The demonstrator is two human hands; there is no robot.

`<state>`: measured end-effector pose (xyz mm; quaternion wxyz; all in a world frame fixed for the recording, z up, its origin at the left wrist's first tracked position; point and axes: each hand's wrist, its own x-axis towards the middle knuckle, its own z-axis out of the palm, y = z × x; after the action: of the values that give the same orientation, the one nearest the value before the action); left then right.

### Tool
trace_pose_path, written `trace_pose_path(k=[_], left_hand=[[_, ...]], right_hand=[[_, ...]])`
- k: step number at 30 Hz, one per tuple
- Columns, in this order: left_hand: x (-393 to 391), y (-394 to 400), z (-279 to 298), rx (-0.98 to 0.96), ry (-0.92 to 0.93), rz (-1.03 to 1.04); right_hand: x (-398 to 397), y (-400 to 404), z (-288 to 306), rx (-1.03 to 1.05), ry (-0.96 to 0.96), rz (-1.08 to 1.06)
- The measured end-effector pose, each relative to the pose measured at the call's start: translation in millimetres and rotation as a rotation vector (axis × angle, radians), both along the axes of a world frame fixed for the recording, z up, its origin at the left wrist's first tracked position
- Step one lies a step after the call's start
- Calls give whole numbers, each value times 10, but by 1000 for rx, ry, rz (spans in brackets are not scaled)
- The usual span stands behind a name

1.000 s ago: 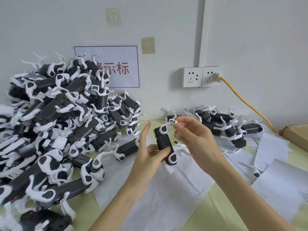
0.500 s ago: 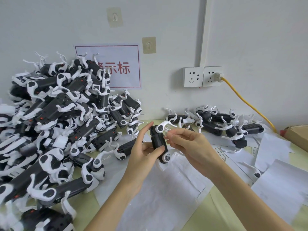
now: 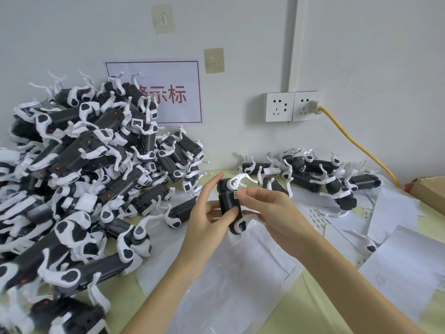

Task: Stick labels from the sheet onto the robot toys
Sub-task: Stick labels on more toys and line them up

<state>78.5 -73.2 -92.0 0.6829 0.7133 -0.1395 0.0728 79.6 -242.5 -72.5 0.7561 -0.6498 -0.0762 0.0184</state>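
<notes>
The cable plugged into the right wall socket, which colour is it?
Yellow. The cable runs from the right socket down toward the table, seen clearly in the head view.

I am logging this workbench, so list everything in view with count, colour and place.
held robot toy: one, black and white, between both hands
label: one, small, white, on the held toy
big pile of robot toys: many, left
smaller group of robot toys: several, by the wall, right
paper sheets: many, white, on the table
table: pale yellow-green
wall sign: one, white, red characters
sockets: two, white
cable: one, yellow
cardboard box: one, brown, far right
left hand: grips toy
right hand: pinches at label
</notes>
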Motion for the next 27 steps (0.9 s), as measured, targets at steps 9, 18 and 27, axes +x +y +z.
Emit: trace_pose_path(k=[9,18,27], left_hand=[[22,-7,-30,-5,-30,-1],[26,-10,-47,-14,-45,-14],[47,-14,-66,-10,-59,-9]], right_hand=[[2,54,-50,34,1,-68],[8,50,-47,71,54,-43],[16,55,-63,72,66,-63]])
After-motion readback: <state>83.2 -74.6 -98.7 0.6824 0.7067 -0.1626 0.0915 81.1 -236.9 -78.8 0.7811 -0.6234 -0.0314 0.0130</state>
